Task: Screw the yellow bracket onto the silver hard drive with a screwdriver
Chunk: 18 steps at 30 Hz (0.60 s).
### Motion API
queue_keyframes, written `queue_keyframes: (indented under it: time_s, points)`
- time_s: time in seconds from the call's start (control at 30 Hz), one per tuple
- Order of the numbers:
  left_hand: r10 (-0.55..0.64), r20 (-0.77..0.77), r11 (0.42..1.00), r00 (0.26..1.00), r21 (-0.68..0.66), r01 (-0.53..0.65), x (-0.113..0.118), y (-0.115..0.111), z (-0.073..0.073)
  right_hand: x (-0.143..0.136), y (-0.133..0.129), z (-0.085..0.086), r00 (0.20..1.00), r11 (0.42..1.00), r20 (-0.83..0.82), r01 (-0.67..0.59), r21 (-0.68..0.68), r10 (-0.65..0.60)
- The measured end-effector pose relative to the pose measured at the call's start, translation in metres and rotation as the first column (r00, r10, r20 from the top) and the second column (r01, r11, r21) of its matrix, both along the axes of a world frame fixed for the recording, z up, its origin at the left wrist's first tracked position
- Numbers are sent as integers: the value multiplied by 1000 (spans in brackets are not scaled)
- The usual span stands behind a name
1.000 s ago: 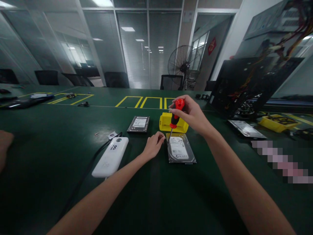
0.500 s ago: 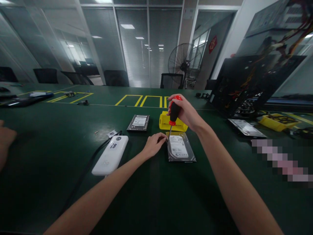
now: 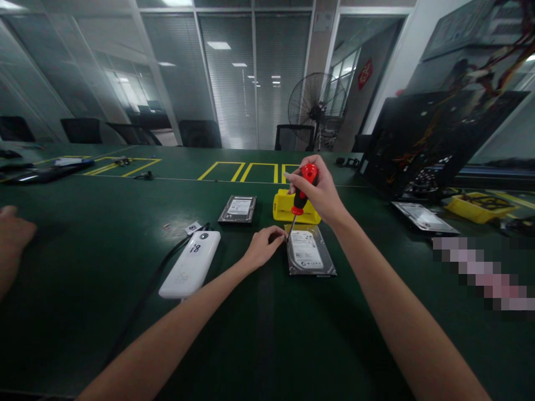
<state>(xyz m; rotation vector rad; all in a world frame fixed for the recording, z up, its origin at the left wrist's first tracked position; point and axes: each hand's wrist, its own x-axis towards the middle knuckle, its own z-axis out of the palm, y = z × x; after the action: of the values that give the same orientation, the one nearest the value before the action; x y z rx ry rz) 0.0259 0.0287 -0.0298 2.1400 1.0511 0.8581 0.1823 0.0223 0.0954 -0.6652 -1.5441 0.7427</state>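
Note:
My right hand (image 3: 320, 186) is wrapped around the red and black handle of a screwdriver (image 3: 304, 189), held tilted with its shaft pointing down. The tip meets the left edge, near the far corner, of a hard drive (image 3: 307, 252) lying label up. My left hand (image 3: 266, 245) is closed in a pinch at that same edge, right beside the tip; anything between its fingertips is too small to make out. Just behind the drive sits a yellow plastic bin (image 3: 282, 207), partly hidden by my right hand. A second hard drive (image 3: 238, 210) lies farther left.
A white power bank (image 3: 190, 264) with a black cable lies left of my left forearm. Another person's hand (image 3: 16, 239) shows at the left edge. To the right are another hard drive (image 3: 424, 217), a yellow tray of parts (image 3: 480, 206) and an open computer case (image 3: 430, 145).
My right hand has turned around the screwdriver handle, its thumb now pointing left and the handle leaning farther right. My left hand stays put. The other person's hand has moved slightly rightward.

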Motion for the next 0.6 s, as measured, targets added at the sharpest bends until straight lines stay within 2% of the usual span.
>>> queue_keyframes:
  time_s: [0.27, 0.6]
  points:
    - [-28, 85, 998, 996, -56, 32, 0, -4, 3, 3, -4, 2, 995, 998, 78, 54, 22, -56]
    - [-46, 137, 996, 990, -74, 57, 1, -3, 1, 3, -7, 8, 999, 999, 11, 45, 22, -45]
